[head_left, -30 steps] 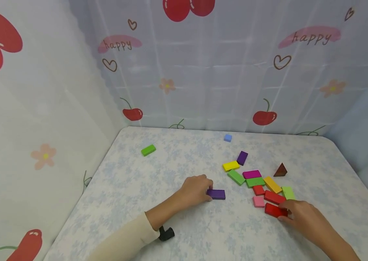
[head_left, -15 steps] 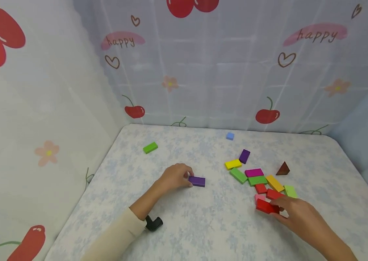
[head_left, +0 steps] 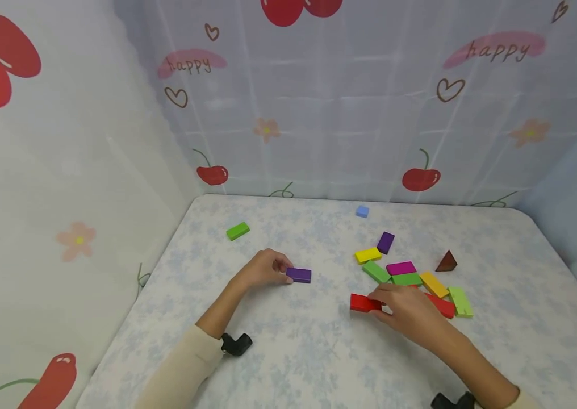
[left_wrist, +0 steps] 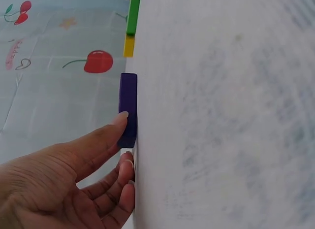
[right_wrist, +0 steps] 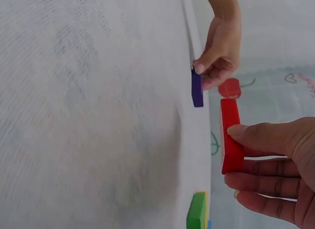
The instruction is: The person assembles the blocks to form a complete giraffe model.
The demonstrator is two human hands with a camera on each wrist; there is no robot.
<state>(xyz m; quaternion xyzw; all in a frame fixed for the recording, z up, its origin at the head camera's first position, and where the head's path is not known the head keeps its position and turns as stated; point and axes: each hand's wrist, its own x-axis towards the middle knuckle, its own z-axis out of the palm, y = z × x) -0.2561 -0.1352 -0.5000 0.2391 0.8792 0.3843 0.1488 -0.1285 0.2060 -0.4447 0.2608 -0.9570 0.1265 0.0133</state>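
Between thumb and fingers my left hand (head_left: 266,268) pinches the left end of a flat purple block (head_left: 299,275), low over the table. In the left wrist view the thumb lies on the near face of that purple block (left_wrist: 128,98). My right hand (head_left: 409,309) grips a red rectangular block (head_left: 364,303) by its right end. The right wrist view shows the red block (right_wrist: 230,140) raised off the tabletop, thumb on one side and fingers behind. It is to the right of the purple block, with a gap between them.
Right of centre lie a yellow block (head_left: 367,255), a green block (head_left: 376,271), a magenta block (head_left: 401,268), an orange block (head_left: 434,284) and another red block (head_left: 442,305). A brown triangular block (head_left: 447,261) stands beyond. A lone green block (head_left: 238,230) is far left, a blue one (head_left: 362,211) at the back.
My left hand has moved left and away with the purple block. The right hand has lifted the red block from the group and carried it left.
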